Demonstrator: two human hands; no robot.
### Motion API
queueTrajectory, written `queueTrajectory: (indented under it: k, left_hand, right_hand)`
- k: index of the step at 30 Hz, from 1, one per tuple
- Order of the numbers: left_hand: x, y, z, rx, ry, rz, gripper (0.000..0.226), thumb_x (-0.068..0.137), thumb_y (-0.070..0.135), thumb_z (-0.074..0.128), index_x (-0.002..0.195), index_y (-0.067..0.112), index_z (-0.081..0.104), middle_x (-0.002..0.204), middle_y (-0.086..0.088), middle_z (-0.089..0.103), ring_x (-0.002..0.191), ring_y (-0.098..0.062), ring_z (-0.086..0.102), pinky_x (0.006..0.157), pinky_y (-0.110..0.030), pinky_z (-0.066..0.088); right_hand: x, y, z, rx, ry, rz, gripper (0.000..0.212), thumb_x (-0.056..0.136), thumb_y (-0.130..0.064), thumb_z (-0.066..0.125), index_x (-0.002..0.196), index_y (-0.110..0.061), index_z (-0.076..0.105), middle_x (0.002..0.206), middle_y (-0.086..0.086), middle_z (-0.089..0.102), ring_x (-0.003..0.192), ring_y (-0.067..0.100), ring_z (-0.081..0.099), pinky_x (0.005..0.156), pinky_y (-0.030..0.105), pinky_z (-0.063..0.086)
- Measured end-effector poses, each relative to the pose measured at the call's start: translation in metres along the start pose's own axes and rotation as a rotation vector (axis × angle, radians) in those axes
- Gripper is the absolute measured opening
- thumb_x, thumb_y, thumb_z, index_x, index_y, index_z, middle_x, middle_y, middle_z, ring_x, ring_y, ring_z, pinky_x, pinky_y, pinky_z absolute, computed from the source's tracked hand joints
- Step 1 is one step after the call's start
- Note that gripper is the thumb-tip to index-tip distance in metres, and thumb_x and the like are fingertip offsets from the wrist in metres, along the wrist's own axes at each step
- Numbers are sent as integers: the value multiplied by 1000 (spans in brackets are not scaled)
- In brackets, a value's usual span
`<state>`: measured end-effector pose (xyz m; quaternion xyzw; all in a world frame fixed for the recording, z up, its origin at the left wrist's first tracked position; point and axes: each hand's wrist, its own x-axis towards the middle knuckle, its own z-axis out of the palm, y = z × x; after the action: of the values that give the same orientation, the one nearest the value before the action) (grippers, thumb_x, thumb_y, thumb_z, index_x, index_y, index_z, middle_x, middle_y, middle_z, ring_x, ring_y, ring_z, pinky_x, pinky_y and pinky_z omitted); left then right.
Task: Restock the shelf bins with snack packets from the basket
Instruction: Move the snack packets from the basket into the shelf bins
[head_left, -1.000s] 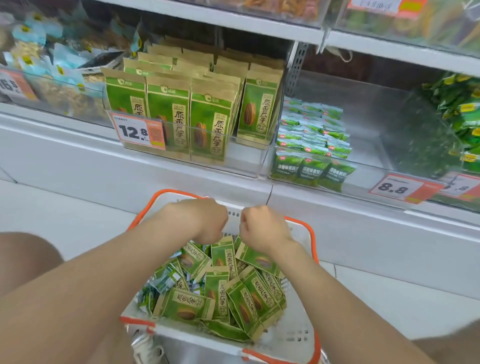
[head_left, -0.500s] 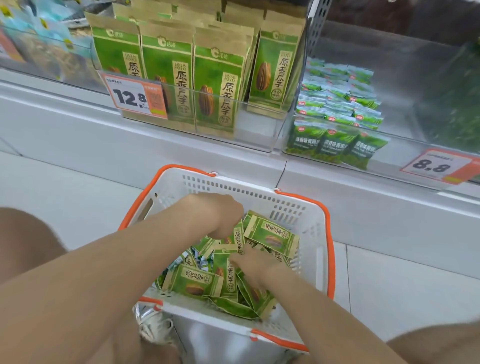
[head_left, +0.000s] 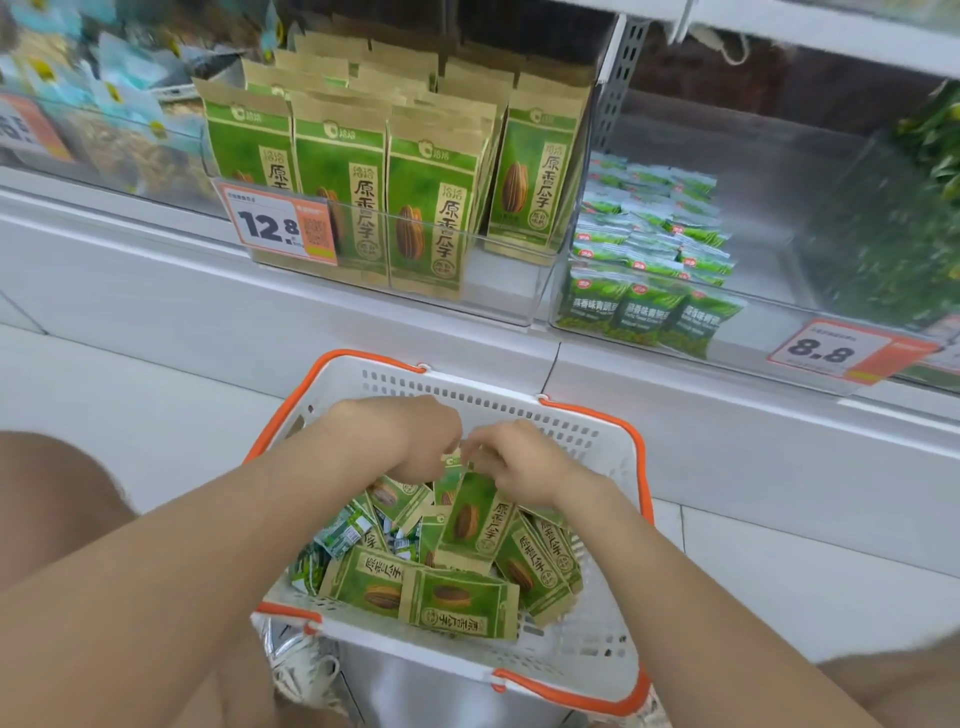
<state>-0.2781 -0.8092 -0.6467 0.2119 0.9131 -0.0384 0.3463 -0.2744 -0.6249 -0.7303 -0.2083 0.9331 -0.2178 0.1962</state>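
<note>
Many snack packets (head_left: 457, 605) lie heaped in the basket (head_left: 597, 431), so most restocking seems left, though the shelf bin (head_left: 498, 299) above stands fairly full. The right hand (head_left: 522, 465) pinches the top of one packet (head_left: 475, 519) in its grip; the left hand (head_left: 410, 441) curls beside it, hold unclear.

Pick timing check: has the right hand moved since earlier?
Yes. The right hand moved from the green packet pile toward the far rim of the white orange-edged plastic basket.
</note>
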Motion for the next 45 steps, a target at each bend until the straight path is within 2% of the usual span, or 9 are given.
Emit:
queueTrajectory:
  k: [5,8,13,18,23,26,30,37,45]
  left_hand:
    - [-21,-14,-14,-177,95,-41,76,90,46,77,147,15,38,138,-7,54,119,-30,60,99,-46,52]
    - [-34,-26,-29,-364,211,-49,54,92,40,77,135,17,53,128,-4,62,112,-26,62,97,-39,52]
    - [-57,-35,-42,-867,272,-55,28,85,22,88,107,15,72,94,-8,77,67,-19,73,52,-26,54]
    - [-70,-39,-53,-1233,524,-163,90,51,38,102,125,4,65,105,-17,75,81,-29,77,59,-37,62]
    - [-75,-28,-59,-1349,541,-99,44,72,14,94,98,9,58,83,-18,78,77,-34,78,71,-51,65]
    - [-79,-29,-67,-1328,591,-51,41,71,15,94,95,8,61,86,-17,79,83,-37,78,85,-60,62]
    - [-83,-29,-79,-1201,791,14,41,70,22,96,99,13,69,88,-5,79,86,-25,77,83,-43,61]
    - [-70,-22,-90,-478,1247,37,40,85,17,83,117,30,63,109,11,58,104,-16,57,88,-34,46]
    - [-58,-21,-101,-133,1162,-98,37,88,18,72,124,23,62,120,-5,57,111,-32,46,91,-44,45]
  right_hand:
    - [-8,-20,-35,428,366,37,19,104,-15,52,107,-33,57,87,3,64,70,16,58,62,34,44]
    - [-11,-34,-46,747,520,55,18,105,-18,52,102,-35,58,92,7,66,79,21,61,73,37,49]
    - [-22,-47,-64,968,621,10,13,103,-7,61,108,-18,63,88,6,76,79,20,72,62,30,55]
    - [-31,-42,-75,994,616,65,25,94,2,67,108,-16,56,67,-5,67,64,21,65,57,33,48]
    - [-31,-63,-76,1234,705,75,20,94,-15,76,113,-10,70,100,15,79,100,42,73,84,48,61]
    - [-35,-82,-81,1124,833,-29,15,93,-19,80,101,-8,74,93,13,78,91,38,75,78,53,63]
    - [-46,-101,-115,768,1057,-132,10,90,-21,82,92,-18,73,76,1,72,69,25,67,63,46,58]
    - [-66,-113,-192,155,1471,-320,14,93,-19,77,103,-12,70,86,-1,67,74,20,62,66,36,50]
    - [-17,-116,-237,-392,990,-34,33,92,-43,73,117,-22,67,102,3,75,101,34,67,88,45,52]
